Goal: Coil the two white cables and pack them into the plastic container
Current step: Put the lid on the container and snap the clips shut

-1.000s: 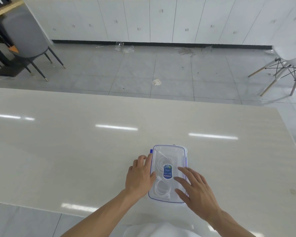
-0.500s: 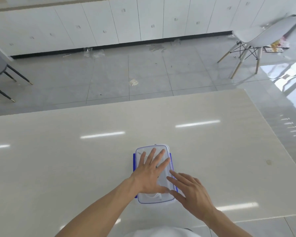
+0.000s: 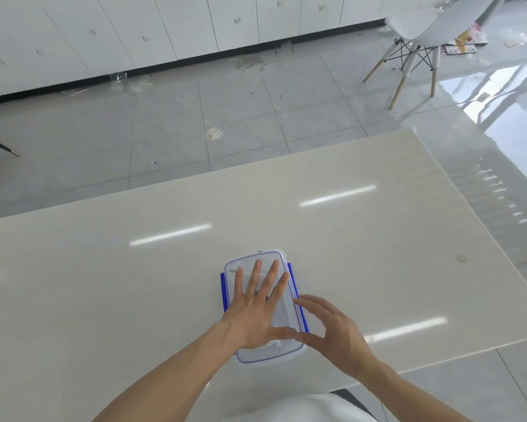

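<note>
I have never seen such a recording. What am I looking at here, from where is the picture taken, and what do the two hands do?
There is no machine here: a person works with two bare hands. The picture comes from a camera worn on the person's head, looking forward and down, so the arms enter from the bottom edge.

On the pale table lies one clear plastic container with blue clips on its long sides. Its lid is on. White cable shows faintly through the lid.

The left hand lies flat on the lid, fingers spread and straight. The right hand is at the container's right side, fingers near the blue clip. Neither hand holds anything.

Behind the table are a tiled floor, white cabinets and a white chair.
</note>
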Demonstrator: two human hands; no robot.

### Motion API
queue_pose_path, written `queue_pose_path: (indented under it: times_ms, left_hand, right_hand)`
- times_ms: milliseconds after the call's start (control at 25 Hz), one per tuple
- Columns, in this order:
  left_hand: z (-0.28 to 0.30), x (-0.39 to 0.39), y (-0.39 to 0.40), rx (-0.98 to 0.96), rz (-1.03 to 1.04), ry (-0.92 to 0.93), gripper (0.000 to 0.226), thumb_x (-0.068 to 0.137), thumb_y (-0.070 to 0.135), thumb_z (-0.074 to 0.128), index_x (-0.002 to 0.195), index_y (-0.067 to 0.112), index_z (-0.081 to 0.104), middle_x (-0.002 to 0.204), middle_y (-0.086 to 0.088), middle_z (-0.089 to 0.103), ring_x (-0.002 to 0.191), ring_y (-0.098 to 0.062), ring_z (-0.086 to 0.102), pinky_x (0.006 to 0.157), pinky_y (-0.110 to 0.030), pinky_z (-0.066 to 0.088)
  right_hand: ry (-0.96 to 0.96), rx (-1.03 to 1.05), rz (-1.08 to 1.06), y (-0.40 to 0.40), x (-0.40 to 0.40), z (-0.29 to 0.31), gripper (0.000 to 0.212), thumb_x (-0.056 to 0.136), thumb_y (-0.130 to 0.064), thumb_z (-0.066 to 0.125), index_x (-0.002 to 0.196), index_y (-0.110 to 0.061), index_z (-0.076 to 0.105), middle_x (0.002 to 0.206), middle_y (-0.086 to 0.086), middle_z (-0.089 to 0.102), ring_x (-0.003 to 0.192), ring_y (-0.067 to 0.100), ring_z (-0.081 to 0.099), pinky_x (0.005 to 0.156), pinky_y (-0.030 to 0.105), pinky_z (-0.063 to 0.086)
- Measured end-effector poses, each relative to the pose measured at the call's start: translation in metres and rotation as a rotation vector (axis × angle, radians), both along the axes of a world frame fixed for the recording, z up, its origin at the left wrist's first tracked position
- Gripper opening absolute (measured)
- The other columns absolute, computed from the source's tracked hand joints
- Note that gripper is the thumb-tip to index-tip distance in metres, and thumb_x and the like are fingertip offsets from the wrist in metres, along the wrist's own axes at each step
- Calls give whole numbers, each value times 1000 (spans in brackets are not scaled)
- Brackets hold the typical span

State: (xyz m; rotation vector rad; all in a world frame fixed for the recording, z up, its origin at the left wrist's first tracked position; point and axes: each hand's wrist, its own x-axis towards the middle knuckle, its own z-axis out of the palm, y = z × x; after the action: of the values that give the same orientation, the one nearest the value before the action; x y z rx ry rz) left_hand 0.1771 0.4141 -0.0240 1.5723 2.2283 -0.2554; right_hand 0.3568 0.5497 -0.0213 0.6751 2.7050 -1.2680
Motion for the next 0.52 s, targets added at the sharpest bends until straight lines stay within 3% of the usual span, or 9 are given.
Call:
queue_pose_path:
  times_ms: [80, 160, 280, 520]
  left_hand:
    - [1, 0, 1, -13, 7, -8, 111, 70, 98, 6, 146, 29, -36, 152, 3, -47, 138, -31, -45, 110, -66, -22]
    - [2, 0, 1, -24, 8, -9, 111, 69, 98, 6, 145, 29, -37, 152, 3, -48, 138, -30, -46, 110, -66, -22]
    - [1, -2, 1, -37, -4, -27, 110, 71, 97, 8, 144, 30, -38, 151, 4, -50, 136, -30, -48, 109, -66, -23]
    - [2, -3, 1, -64, -22, -21, 108, 71, 94, 10, 144, 30, -39, 150, 2, -51, 136, -31, -48, 109, -65, -24]
  right_hand:
    - [-72, -177, -131, 4, -2, 0, 98, 61, -86, 59, 145, -38, 44, 139, -24, 48, 114, 1, 57, 94, 28, 54]
    - [-216, -353, -165, 9, -7, 1, 106, 60, -76, 73, 150, -32, 37, 137, -15, 49, 114, 8, 57, 95, 27, 51]
    - [-331, -560, -171, 15, -20, 4, 88, 83, -48, 75, 155, -24, 31, 135, -12, 52, 112, 10, 59, 100, 31, 50]
    - [-389, -696, -282, 17, -53, 12, 64, 97, -38, 63, 152, -20, 37, 134, 0, 64, 114, 22, 65, 98, 40, 55]
